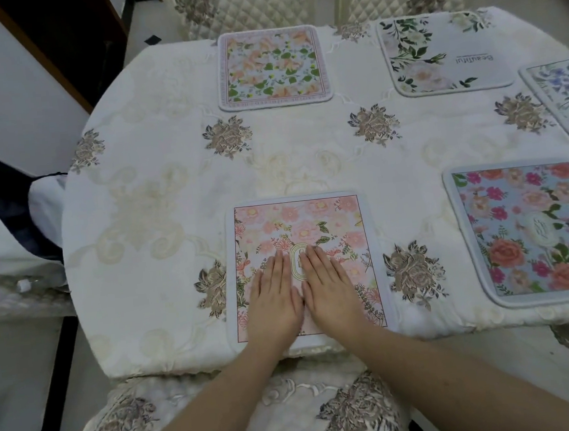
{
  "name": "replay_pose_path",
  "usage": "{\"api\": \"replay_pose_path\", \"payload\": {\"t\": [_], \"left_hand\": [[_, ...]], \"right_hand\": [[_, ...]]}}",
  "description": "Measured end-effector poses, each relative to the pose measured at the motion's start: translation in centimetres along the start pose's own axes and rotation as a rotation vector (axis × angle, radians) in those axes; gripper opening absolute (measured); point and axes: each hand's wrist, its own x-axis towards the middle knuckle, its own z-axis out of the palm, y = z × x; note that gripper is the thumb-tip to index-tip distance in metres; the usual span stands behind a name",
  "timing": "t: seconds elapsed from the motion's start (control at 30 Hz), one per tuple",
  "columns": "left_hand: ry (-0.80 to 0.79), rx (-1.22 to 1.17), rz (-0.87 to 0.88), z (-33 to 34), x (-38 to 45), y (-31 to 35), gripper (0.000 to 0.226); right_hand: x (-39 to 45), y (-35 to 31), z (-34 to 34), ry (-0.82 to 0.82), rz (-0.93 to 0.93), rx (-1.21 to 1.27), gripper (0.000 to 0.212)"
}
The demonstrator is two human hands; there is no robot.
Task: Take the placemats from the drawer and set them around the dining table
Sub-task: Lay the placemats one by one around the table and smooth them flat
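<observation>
A pink floral placemat (pixel 328 221) lies at the near edge of the dining table (pixel 158 199), straight in front of me. My left hand (pixel 275 298) and my right hand (pixel 330 288) rest flat on it side by side, fingers extended and palms down, holding nothing. Other placemats lie around the table: a peach-and-green one (pixel 272 67) at the far side, a white rose one (pixel 441 52) to its right, a bright rose one (pixel 532 231) at the near right, and a pale one (pixel 568 97) cut off by the right edge of the view.
A cream embroidered tablecloth covers the table. A cushioned chair (pixel 232 416) stands below my arms. Two quilted chair backs (pixel 243 2) stand at the far side. A white and dark cloth bundle (pixel 7 212) lies at the left, beside a white wall.
</observation>
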Motion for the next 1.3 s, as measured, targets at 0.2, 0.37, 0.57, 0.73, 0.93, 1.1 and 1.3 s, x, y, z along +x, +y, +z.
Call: {"api": "replay_pose_path", "payload": {"t": [0.2,0.37,0.57,0.73,0.93,1.1,1.3], "left_hand": [[-0.054,0.045,0.159,-0.8,-0.1,-2.3,0.064],[-0.072,0.123,0.308,-2.2,-0.3,-6.7,0.063],[-0.084,0.146,0.265,-2.9,-0.6,-9.8,0.055],[-0.091,0.100,0.171,-2.5,-1.5,-6.8,0.061],[-0.125,0.038,0.308,-1.7,-1.5,-3.5,0.063],[-0.161,0.165,0.436,-1.9,-1.6,-5.2,0.071],[-0.201,0.183,0.445,-3.5,-2.5,-8.3,0.075]], "right_hand": [[-1.2,3.1,-0.3,-0.036,-0.101,-0.034,0.057],[-2.4,7.4,-1.3,-0.074,-0.033,-0.065,0.060],[-3.1,10.4,-2.7,-0.147,0.020,-0.062,0.067],[-3.4,7.7,-3.3,-0.094,-0.015,-0.002,0.065],[-2.3,3.7,-0.7,-0.195,-0.402,-0.119,0.077],[-2.7,5.3,-1.2,-0.182,-0.437,-0.158,0.079],[-4.1,8.4,-2.9,-0.230,-0.309,-0.143,0.076]]}}
